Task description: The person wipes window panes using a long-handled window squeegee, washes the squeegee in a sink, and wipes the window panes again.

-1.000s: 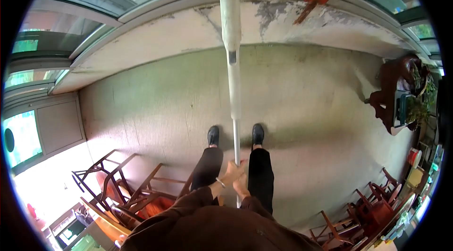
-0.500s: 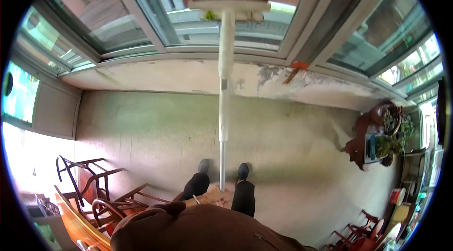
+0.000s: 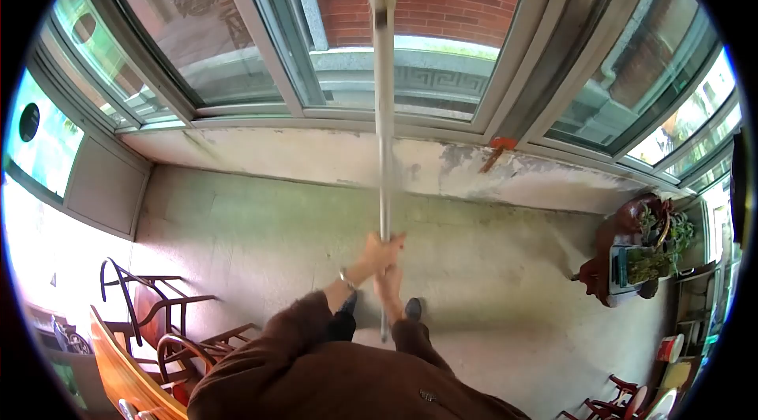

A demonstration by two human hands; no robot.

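A long pale window squeegee pole (image 3: 384, 144) stands upright before me, its upper part thicker and its wide head out of view past the top edge. My left hand (image 3: 379, 253), with a bracelet at the wrist, is closed around the pole's thin lower section. Just below it my right hand (image 3: 388, 284) also grips the pole. The pole's bottom end shows under my hands, between my shoes. Ahead is a framed window (image 3: 347, 117), with a brick wall seen through the glass.
Wooden chairs (image 3: 170, 301) and an orange wooden panel (image 3: 130, 365) are at my left. To the right stands a reddish-brown stand (image 3: 598, 278) with potted plants (image 3: 655, 250). Red chairs (image 3: 612, 404) are at lower right. Peeling plaster (image 3: 316, 155) lines the low wall under the windows.
The pole has risen along the window, carrying its wide head out of the top of the view. My hands have moved up and forward from near my body.
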